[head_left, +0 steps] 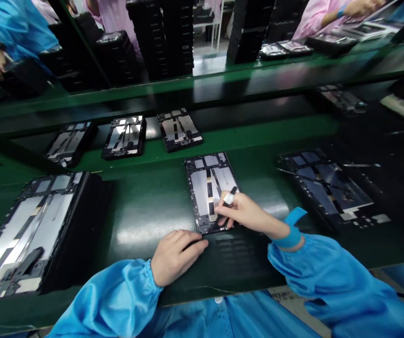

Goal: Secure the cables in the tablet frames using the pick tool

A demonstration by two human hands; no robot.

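Observation:
An open tablet housing (200, 197) with silver foil panels lies flat on the green belt, directly in front of me. My right hand (244, 213) is over its lower right part, pinching a slim black tool (230, 195) whose tip points into the housing. One of its fingers wears a white finger cot (228, 199), and a blue wrist strap (291, 233) circles the wrist. My left hand (177, 256) lies curled just below the housing's lower left corner, its fingertips near that edge. Under the right hand, the housing's interior is hidden.
Larger open housings (29, 225) (324, 188) lie left and right of my hands. Several more (126, 137) sit on a raised green belt (209, 141) beyond. Stacks of black trays (177, 42) stand further back. Co-workers' blue sleeve (11, 23) and pink sleeve (319, 19) show at the top.

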